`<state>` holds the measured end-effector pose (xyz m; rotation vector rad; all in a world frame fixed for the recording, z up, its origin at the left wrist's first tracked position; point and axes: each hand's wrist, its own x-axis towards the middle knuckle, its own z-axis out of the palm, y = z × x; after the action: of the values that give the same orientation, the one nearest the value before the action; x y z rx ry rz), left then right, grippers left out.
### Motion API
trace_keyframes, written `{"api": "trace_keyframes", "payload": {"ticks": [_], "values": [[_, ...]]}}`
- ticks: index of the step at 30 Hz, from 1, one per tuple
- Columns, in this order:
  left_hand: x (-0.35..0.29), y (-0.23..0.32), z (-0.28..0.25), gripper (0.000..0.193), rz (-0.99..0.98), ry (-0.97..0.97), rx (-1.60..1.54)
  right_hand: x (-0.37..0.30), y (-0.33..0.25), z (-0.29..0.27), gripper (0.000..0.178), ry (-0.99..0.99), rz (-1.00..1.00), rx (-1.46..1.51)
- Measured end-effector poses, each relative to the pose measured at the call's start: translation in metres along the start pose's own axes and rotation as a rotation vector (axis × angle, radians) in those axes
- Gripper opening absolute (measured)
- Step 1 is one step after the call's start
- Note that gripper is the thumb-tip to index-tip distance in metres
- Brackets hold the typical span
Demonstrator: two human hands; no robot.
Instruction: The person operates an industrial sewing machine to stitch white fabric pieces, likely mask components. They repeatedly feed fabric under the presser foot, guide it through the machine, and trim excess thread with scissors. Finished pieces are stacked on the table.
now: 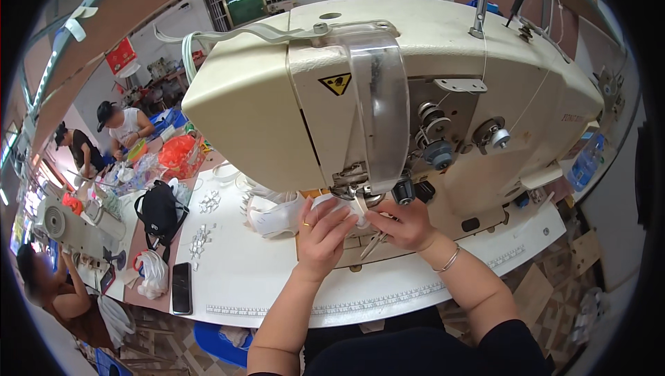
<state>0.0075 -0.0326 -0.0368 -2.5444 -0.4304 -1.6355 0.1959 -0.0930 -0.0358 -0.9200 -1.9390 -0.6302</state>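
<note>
A cream sewing machine (242,113) stands over a white table, and both my hands are at its needle area (357,192). My left hand (322,234), with a ring on one finger, is closed on white fabric (277,215) just left of the presser foot. Stitched white pieces trail leftward from it. A narrow pale strip (361,204) runs up to the foot between my hands. My right hand (405,225) pinches the work on the other side, its fingertips partly hidden. Small metal snips (374,244) lie below the right fingers. The needle tip is hidden.
Left on the table are small white pieces (201,237), a black phone (181,289), a black backpack (159,213) and a white bundle (152,273). A printed ruler (305,309) follows the front edge. A blue tub (220,343) sits below. Other people work at far left.
</note>
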Motion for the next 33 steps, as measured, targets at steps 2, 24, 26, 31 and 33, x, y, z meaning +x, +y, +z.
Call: {"api": "trace_keyframes", "payload": {"ticks": [2, 24, 26, 31, 33], "values": [[0.001, -0.003, -0.001, 0.030, 0.018, -0.009, -0.017, 0.001, -0.002, 0.001, 0.043, 0.032, -0.003, -0.022], [0.016, -0.045, 0.014, 0.016, -0.256, -0.028, -0.342, 0.011, -0.022, 0.010, 0.053, -0.011, 0.231, -0.082], [0.016, -0.048, 0.017, 0.016, -0.272, -0.021, -0.362, 0.010, -0.021, 0.011, 0.054, -0.007, 0.246, -0.069], [0.015, -0.049, 0.018, 0.015, -0.276, -0.006, -0.387, 0.014, -0.021, 0.011, 0.041, 0.029, 0.198, -0.133], [0.015, -0.048, 0.017, 0.015, -0.295, -0.015, -0.381, 0.014, -0.021, 0.011, 0.042, 0.034, 0.205, -0.126]]}}
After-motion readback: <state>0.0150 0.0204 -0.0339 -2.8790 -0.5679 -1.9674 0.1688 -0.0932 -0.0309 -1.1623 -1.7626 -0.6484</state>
